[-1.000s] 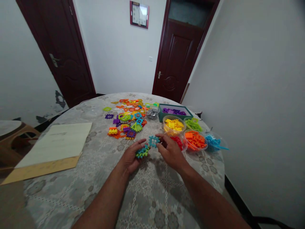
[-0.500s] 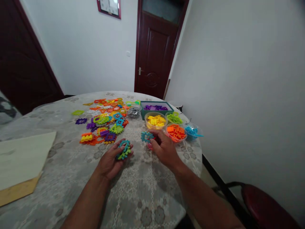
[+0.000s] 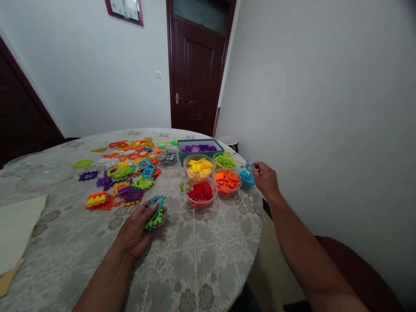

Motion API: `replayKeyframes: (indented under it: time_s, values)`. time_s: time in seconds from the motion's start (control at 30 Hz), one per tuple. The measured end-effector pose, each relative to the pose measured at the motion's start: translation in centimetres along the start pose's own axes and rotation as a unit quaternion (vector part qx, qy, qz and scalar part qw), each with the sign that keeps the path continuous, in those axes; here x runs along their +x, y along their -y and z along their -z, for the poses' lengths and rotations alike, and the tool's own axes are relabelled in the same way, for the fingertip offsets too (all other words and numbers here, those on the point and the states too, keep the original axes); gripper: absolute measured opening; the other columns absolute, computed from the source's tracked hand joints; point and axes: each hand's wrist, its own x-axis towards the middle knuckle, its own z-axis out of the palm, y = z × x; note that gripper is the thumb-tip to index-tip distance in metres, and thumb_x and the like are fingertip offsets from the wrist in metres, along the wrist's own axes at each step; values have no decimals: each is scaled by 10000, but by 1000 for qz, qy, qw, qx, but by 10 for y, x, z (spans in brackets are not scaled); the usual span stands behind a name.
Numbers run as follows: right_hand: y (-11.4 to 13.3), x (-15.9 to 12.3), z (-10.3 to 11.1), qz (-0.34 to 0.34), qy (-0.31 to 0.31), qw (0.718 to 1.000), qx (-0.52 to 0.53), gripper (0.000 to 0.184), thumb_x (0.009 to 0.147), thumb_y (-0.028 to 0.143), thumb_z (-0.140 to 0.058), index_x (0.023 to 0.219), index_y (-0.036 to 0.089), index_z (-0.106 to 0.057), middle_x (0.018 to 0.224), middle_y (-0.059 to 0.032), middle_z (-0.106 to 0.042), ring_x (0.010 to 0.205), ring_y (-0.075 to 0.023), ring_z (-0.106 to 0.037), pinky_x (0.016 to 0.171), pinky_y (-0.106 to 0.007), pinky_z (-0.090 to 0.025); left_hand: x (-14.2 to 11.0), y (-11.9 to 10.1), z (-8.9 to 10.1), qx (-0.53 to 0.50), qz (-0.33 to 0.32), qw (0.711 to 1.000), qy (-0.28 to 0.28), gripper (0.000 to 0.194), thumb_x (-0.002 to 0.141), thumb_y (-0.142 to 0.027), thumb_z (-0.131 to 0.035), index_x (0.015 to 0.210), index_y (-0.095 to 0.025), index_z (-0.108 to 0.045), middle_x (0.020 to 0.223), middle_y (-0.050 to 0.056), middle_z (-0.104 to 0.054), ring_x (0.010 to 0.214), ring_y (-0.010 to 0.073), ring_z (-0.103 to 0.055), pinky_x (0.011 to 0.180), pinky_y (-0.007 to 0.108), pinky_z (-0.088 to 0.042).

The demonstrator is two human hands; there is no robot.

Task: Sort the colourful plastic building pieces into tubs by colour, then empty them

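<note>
So my left hand (image 3: 134,232) is gripping a blue-and-green toothed bundle (image 3: 155,216) above the surface (image 3: 182,255), while my right hand (image 3: 268,180) is pinching one blue piece (image 3: 249,166) over the blue-filled bowl (image 3: 248,187) just beneath it. Honestly, I'm thinking a loose fingertip pinch could be dropping that piece, or a low wrist could be tipping the light bowl near the edge. Count-wise, I'm seeing two hands, six clear bowls and one green box (image 3: 182,159) beyond the left hand, but the loose pile (image 3: 130,171) is overlapping too much to count.
</note>
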Motion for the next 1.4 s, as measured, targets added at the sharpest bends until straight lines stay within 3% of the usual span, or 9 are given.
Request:
replayKeyframes:
  time_s: [0.17,0.33,0.47,0.57,0.7,0.87,1.13,1.27,1.4]
  values:
    - [-10,-4,-15,-8,66,992,-109,281,952,222,-565,1137,202,-775,1079,-112,-808,937,-242,-737,863,-320,-509,3,2,2,27,1,1000,11,439,869,-172,-806,1285,-198,-668,1104,119,-768,771,191,-763,483,228,-602]
    - [6,-32,-11,26,1,997,-67,304,967,201,-487,1081,162,-767,1078,-146,-792,987,-265,-719,921,-367,-523,1,3,2,43,-8,999,21,499,845,-234,-846,1305,-212,-655,1082,107,-762,778,202,-756,461,233,-590]
    - [56,-74,-5,106,-24,990,95,266,982,260,-506,1040,186,-755,1058,-121,-789,976,-255,-719,933,-381,-546,-7,6,-2,51,-13,996,67,540,852,-289,-856,1334,-205,-627,939,86,-752,695,176,-715,446,221,-570]
    - [110,-111,-3,144,82,962,219,223,995,284,-557,1076,210,-752,1026,-81,-790,881,-217,-724,817,-329,-568,-11,8,-4,43,-7,995,91,592,823,-291,-879,1349,-220,-617,959,85,-746,718,187,-724,427,209,-548]
    - [174,-146,-12,176,242,899,319,305,997,245,-587,1277,212,-702,1116,-76,-788,873,-192,-732,855,-336,-580,-14,12,-4,48,-24,993,109,603,770,-306,-919,1309,-223,-661,1047,86,-725,788,205,-743,432,203,-541]
    - [212,-157,-32,214,278,868,351,287,982,183,-606,1238,217,-730,1157,-85,-786,928,-203,-723,943,-386,-563,-16,13,-1,64,-13,987,147,588,762,-339,-931,1283,-203,-695,1095,117,-732,713,177,-704,444,216,-536]
    - [193,-148,-28,121,240,887,375,347,958,210,-635,1292,227,-728,1087,-58,-774,889,-183,-715,848,-325,-574,-18,1,-4,41,4,991,125,583,772,-207,-875,1320,-205,-675,1057,104,-714,858,234,-746,480,225,-554]
    - [164,-128,-16,102,201,908,352,314,995,253,-591,1269,243,-746,1141,-53,-791,933,-189,-738,877,-329,-582,-15,-3,-1,16,20,994,103,650,735,-64,-778,1361,-165,-639,1090,138,-719,867,241,-756,519,244,-576]
    - [123,-93,-3,103,104,957,252,289,1007,320,-573,1197,245,-778,1156,-66,-802,1045,-233,-741,992,-379,-561,-10,-1,3,13,18,996,89,714,749,-34,-750,1433,-166,-592,1220,193,-722,945,264,-767,584,271,-621]
